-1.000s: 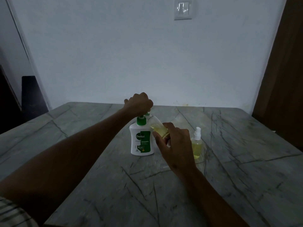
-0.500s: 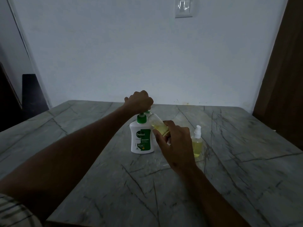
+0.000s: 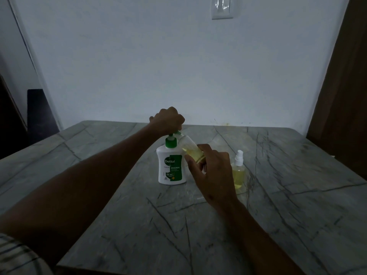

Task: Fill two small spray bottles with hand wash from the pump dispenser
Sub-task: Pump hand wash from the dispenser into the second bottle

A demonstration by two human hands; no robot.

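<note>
Gripping the open spray bottle [image 3: 192, 151], the right hand [image 3: 213, 175] tilts its mouth up to the spout while the left hand [image 3: 167, 121] curls over the Dettol pump dispenser [image 3: 171, 165] head.

Best done with short, full presses and the mouth kept right under the spout, at frame centre. Yellow liquid fills the tilted bottle's lower part; a capped, filled spray bottle [image 3: 238, 171] stands just right on the marble table [image 3: 297, 195].

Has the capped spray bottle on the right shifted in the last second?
No. The capped spray bottle keeps the same gap from the pump dispenser on the table.
</note>
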